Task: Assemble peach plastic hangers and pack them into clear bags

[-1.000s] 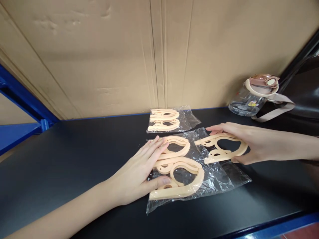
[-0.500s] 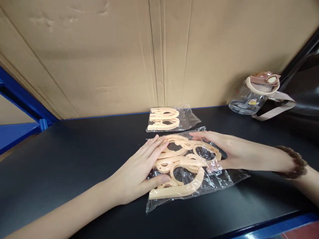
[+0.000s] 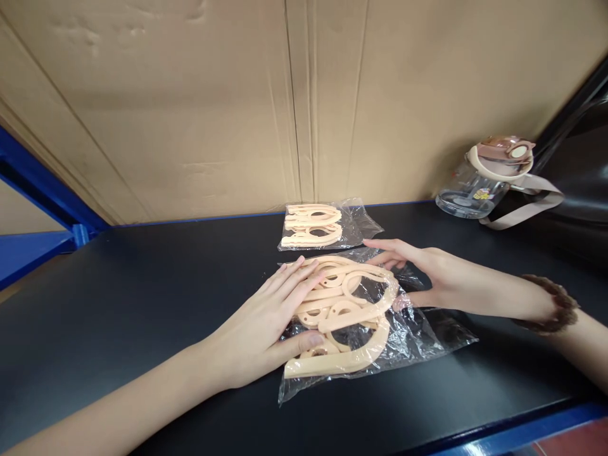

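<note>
Several peach-coloured folding hangers [image 3: 363,358] lie stacked inside a clear plastic bag [image 3: 418,342] on the black table. My left hand [image 3: 270,323] rests flat on the bag's left side, its fingers spread over the hangers and its thumb near the lower ones. At the right side of the bag, my right hand [image 3: 427,272] has its fingers apart. Its thumb is near the right end of the hangers, and its fingertips are by the bag's upper edge. Whether those fingers touch the plastic is hard to tell.
Behind lies a second clear bag with peach hangers [image 3: 313,227]. A clear bottle [image 3: 484,180] with a brown lid and strap stands at the back right. Cardboard [image 3: 190,114] lines the back of the black table [image 3: 118,304]. A blue frame [image 3: 42,183] is at the left.
My right hand has lifted slightly and opened. The upper hanger under the plastic has shifted and now overlaps the others differently. My left hand has stayed in place.
</note>
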